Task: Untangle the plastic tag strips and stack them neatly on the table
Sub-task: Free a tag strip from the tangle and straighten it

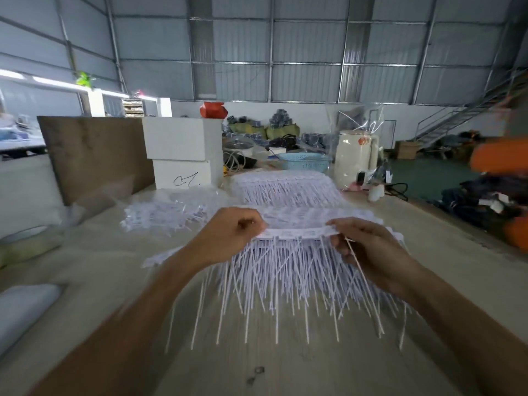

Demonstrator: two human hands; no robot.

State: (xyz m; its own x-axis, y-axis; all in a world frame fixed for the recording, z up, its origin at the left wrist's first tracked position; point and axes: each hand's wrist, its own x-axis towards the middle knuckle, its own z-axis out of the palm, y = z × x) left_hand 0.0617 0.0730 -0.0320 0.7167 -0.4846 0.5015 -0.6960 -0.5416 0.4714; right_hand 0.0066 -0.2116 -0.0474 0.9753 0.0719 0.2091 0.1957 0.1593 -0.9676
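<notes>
While held up between both hands, sags in the middle with its thin white tails hanging toward the wooden table (285, 367) — one white plastic tag strip (297, 233), left hand (228, 238) curled round its left end, right hand (368, 252) pinching its right end, hands apart. Directly beneath, a bundle of tag strips (285, 281), tails splayed toward the wrists and crossing. Beyond the knuckles, a neat stack of strips (285, 187); beyond the left hand, a loose heap in clear plastic (168, 212). Farther back — two white boxes (183, 152), a brown board (94, 152), a blue basket (304, 161), a cream kettle (357, 158).
</notes>
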